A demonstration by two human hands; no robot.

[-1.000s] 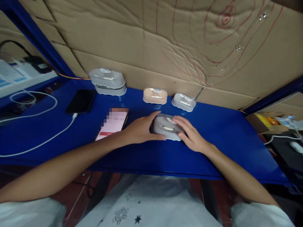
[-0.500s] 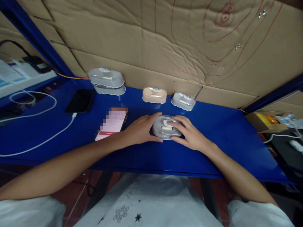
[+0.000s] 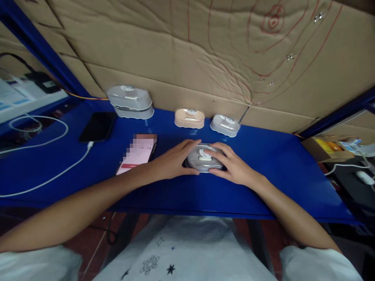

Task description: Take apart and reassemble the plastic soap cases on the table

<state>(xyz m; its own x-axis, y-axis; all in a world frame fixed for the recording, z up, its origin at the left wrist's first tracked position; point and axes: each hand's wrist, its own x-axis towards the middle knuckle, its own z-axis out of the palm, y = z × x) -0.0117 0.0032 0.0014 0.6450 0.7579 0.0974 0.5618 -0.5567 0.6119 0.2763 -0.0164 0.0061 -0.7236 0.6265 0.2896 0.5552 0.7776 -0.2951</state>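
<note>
Between my hands on the blue tabletop is a small grey oval plastic box (image 3: 195, 160) under a clear lid, with a round white label on top and a pale oblong piece below the label. My left hand (image 3: 175, 160) grips its left side, thumb along the near edge and fingers along the far edge. On the right side my right hand (image 3: 231, 163) grips it too, one finger lying across the top by the label. Behind it stand a similar grey box (image 3: 225, 125) and a peach box (image 3: 189, 118), both with clear lids.
At the back left are two stacked grey boxes (image 3: 130, 102). A dark phone (image 3: 97, 127) with a white cable lies near them, and a lit phone (image 3: 139, 152) lies by my left forearm. A cardboard wall (image 3: 131, 54) rises behind. An open carton (image 3: 322, 150) stands at right.
The view has shifted slightly. Both hands keep the same grip on the grey box, which stays in place on the table.
</note>
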